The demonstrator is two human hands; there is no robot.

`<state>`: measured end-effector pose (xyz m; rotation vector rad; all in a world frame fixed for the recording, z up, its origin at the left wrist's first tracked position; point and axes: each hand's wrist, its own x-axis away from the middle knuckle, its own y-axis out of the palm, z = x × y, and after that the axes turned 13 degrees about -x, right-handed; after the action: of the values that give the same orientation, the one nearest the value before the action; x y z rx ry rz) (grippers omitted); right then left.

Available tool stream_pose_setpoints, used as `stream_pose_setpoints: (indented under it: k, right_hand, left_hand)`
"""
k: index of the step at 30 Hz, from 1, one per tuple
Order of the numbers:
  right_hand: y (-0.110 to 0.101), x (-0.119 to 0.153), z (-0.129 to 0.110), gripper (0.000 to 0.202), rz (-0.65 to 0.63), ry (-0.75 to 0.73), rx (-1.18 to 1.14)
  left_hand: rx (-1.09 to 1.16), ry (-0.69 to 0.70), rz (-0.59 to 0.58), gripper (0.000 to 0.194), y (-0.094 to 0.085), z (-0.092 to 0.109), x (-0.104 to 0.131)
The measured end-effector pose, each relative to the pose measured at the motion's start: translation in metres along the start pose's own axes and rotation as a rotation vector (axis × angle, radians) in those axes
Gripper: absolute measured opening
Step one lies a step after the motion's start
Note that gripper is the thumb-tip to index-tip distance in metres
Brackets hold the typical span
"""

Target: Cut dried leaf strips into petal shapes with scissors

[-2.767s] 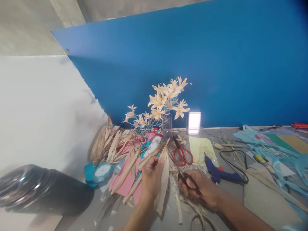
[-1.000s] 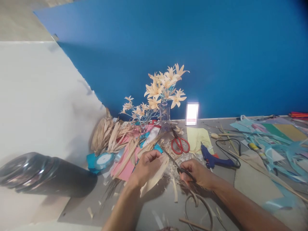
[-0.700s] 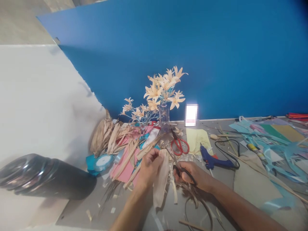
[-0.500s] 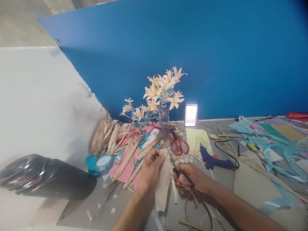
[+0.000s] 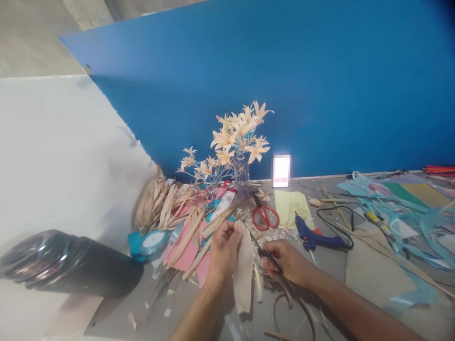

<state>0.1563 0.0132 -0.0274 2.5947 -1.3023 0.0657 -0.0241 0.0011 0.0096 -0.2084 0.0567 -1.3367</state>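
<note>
Pinched at its top between the thumb and fingers of my left hand (image 5: 226,244) is a pale dried corn husk strip (image 5: 243,279), hanging down toward the table. My right hand (image 5: 284,258) grips dark-handled scissors (image 5: 273,263), whose blades point up and left to the husk's upper right edge. Whether the blades touch the husk, I cannot tell. Just beyond my hands lie red-handled scissors (image 5: 265,217). Past them stands a clear vase (image 5: 241,177) with cream husk flowers (image 5: 240,130), and a smaller bunch of flowers (image 5: 209,168) is beside it.
A blue glue gun (image 5: 320,235) with a black cord lies right of my hands, near a yellow paper (image 5: 291,206). At left are a husk bundle (image 5: 151,203), a ribbon roll (image 5: 152,242) and a dark cylinder (image 5: 88,265). Light-blue ribbons (image 5: 415,232) and card sheets cover the right side.
The husk's hanging part has shifted slightly right. My right hand and the scissors have turned a little, with the fingers drawn closer together. My left hand keeps its pinch.
</note>
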Motion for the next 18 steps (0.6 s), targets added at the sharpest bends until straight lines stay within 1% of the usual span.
stream_pose_setpoints:
  k: [4, 6, 10, 15, 18]
  right_hand:
    - [0.0019, 0.0003, 0.0002, 0.067, 0.014, 0.002, -0.048]
    - [0.0024, 0.001, -0.0005, 0.072, -0.012, -0.019, -0.05]
    - [0.0019, 0.0023, -0.0032, 0.079, -0.082, -0.089, 0.037]
    - [0.0004, 0.0019, -0.0061, 0.079, -0.059, -0.105, 0.084]
    - [0.0006, 0.0022, -0.0077, 0.079, -0.071, -0.108, 0.097]
  left_hand:
    - [0.035, -0.01, 0.031, 0.032, 0.0022, 0.001, 0.0023]
    - [0.062, -0.012, 0.032, 0.032, 0.0038, -0.0004, 0.0028]
    - [0.126, -0.034, 0.021, 0.033, 0.0065, -0.001, 0.0035]
    - [0.231, -0.087, 0.002, 0.037, 0.0088, 0.003, 0.0055]
    - [0.252, -0.096, -0.005, 0.039, 0.0102, 0.0025, 0.0058]
